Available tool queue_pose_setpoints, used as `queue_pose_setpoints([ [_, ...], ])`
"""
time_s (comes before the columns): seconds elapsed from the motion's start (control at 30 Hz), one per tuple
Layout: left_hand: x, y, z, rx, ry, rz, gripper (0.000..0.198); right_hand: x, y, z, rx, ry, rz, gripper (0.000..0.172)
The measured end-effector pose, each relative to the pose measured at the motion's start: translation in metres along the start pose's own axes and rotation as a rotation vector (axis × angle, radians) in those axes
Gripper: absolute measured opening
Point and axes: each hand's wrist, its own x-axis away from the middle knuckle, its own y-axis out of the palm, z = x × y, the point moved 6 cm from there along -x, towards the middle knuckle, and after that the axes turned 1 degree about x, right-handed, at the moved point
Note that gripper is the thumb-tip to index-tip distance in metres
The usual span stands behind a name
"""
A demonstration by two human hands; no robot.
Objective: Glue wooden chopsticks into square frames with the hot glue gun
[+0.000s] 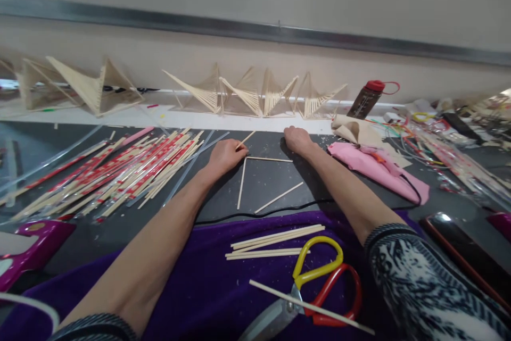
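Pinched in my left hand [228, 156] is a short wooden stick [246, 139], its free end angled up to the right. Just below that hand, two sticks joined at a corner [246, 158] lie on the dark grey table [223, 194]. A loose stick [279, 197] lies slantwise beneath them. My right hand [297, 140] rests at the back of the table, fingers curled; what it holds, if anything, is hidden. Nearer me, several sticks [275, 240] and scissors [319, 277] with one yellow and one red handle lie on a purple cloth [199, 288], another stick crossing the scissors.
Twisted stick models [239, 97] line the back ledge. Packaged sticks [131, 171] cover the left side. A pink cloth bundle [371, 171], a red-capped bottle [365, 100] and a dark phone-like object [463, 250] are at right. A black cord [223, 218] crosses the table.
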Motion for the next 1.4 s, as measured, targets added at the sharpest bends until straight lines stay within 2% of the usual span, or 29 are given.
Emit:
queue_pose_setpoints([
  [0.1, -0.002, -0.001, 0.004, -0.021, 0.058, 0.008, 0.030, 0.008, -0.005, 0.023, 0.012, 0.014, -0.052, 0.033],
  [0.17, -0.003, -0.001, 0.006, -0.024, 0.081, 0.023, 0.031, 0.016, -0.010, 0.027, 0.004, 0.000, -0.062, 0.031],
  [0.33, -0.003, 0.000, 0.009, -0.020, 0.090, 0.017, 0.030, 0.032, -0.011, -0.006, -0.098, -0.181, -0.076, 0.033],
  [0.4, -0.002, 0.002, 0.010, -0.029, 0.097, 0.004, 0.030, 0.036, -0.006, -0.010, -0.116, -0.232, -0.102, 0.029],
  [0.47, -0.002, 0.002, 0.011, -0.042, 0.119, 0.011, 0.031, 0.037, -0.003, 0.006, -0.092, -0.188, -0.118, 0.024],
  [0.6, -0.004, 0.001, 0.010, -0.041, 0.155, 0.043, 0.031, 0.037, -0.009, 0.060, -0.021, 0.002, -0.099, 0.028],
  [0.67, -0.006, 0.001, 0.009, -0.023, 0.156, 0.060, 0.031, 0.041, -0.014, 0.071, -0.030, 0.031, -0.080, 0.031],
  [0.77, -0.008, 0.001, 0.007, 0.005, 0.150, 0.065, 0.030, 0.050, -0.013, 0.062, -0.088, 0.002, -0.084, 0.034],
  [0.87, -0.008, 0.002, 0.008, 0.008, 0.150, 0.045, 0.030, 0.060, 0.001, 0.049, -0.144, -0.038, -0.163, 0.030],
  [0.93, -0.007, 0.002, 0.008, -0.002, 0.144, 0.039, 0.030, 0.063, 0.006, 0.050, -0.146, -0.012, -0.183, 0.028],
  [1.03, -0.007, 0.001, 0.009, -0.019, 0.135, 0.035, 0.031, 0.061, 0.000, 0.062, -0.108, 0.093, -0.090, 0.038],
  [1.1, -0.006, 0.001, 0.010, -0.021, 0.141, 0.032, 0.031, 0.057, -0.009, 0.063, -0.110, 0.112, -0.012, 0.042],
  [1.17, -0.006, 0.001, 0.012, -0.017, 0.156, 0.021, 0.032, 0.052, -0.011, 0.053, -0.152, 0.046, 0.002, 0.038],
  [1.27, -0.006, 0.001, 0.013, -0.024, 0.165, 0.009, 0.033, 0.045, -0.003, 0.038, -0.204, -0.058, -0.066, 0.030],
  [1.33, -0.006, 0.001, 0.014, -0.032, 0.168, 0.015, 0.034, 0.042, 0.001, 0.045, -0.187, -0.011, -0.072, 0.031],
  [1.4, -0.006, 0.000, 0.015, -0.036, 0.173, 0.022, 0.035, 0.042, -0.002, 0.063, -0.151, 0.081, -0.050, 0.035],
])
